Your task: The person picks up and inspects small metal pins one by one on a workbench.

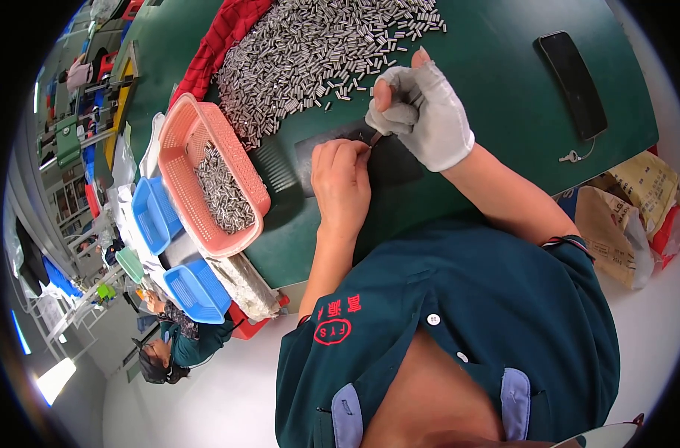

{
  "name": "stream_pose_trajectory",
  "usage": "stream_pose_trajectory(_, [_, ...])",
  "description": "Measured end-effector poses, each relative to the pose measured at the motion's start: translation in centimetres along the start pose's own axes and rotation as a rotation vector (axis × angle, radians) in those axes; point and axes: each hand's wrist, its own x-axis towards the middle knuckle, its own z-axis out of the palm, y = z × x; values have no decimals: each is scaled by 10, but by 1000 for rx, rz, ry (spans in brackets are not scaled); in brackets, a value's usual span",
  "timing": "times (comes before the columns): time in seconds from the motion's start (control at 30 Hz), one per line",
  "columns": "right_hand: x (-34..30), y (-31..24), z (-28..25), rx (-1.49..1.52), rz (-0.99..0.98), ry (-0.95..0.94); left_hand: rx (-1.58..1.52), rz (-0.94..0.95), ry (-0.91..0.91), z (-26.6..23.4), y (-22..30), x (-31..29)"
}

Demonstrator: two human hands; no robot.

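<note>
My bare left hand (341, 178) rests over a dark flat pad (401, 166) on the green table. Its fingertips are pinched together at a small piece I cannot make out. Just to the right, my right hand (429, 118) wears a white glove with some fingertips bare. Its fingers are curled in close to the left fingertips, and whatever they hold is hidden. Beyond both hands spreads a big heap of small shiny metal cylinders (303, 60). More cylinders (224, 190) lie in a pink plastic basket (252, 166) left of my left hand.
A red checked cloth (224, 43) borders the heap's left side. Blue baskets (155, 216) stand beyond the table's left edge, near another person (194, 340). At the right lie a black phone (573, 84) and a key (571, 157). Paper sacks (612, 231) stand below that edge.
</note>
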Motion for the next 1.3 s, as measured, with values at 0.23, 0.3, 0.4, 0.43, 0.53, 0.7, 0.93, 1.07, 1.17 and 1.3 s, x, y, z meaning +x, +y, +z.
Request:
stream_pose_trajectory(0.23, [-1, 0, 1, 10, -3, 17, 6, 4, 0, 1, 0, -1])
stream_pose_trajectory(0.3, [-1, 1, 0, 14, -2, 34, -6, 2, 10, 2, 0, -1])
stream_pose_trajectory(0.4, [-2, 1, -4, -20, 31, -14, -3, 5, 28, 3, 1, -2])
stream_pose_trajectory(0.43, [-2, 1, -5, -53, 37, -13, -4, 3, 28, 4, 1, -3])
stream_pose_trajectory(0.53, [-5, 3, 0, -146, 35, 28, -18, -12, 67, 8, 0, -5])
stream_pose_trajectory(0.7, [-8, 2, -2, -239, 39, 37, -25, 5, 96, 11, 0, -3])
stream_pose_trajectory(0.93, [-15, 6, 14, -358, 22, 65, -37, 4, 117, 10, -3, -5])
stream_pose_trajectory(1.07, [-13, 10, -1, -316, -7, 13, -22, 45, 103, 7, -3, -4])
stream_pose_trajectory(1.17, [-12, 10, 2, -211, 17, -4, -15, 35, 71, 0, -4, -2])
stream_pose_trajectory(1.3, [-13, 7, 5, -264, -5, -129, -357, -141, 99, -17, -2, -3])
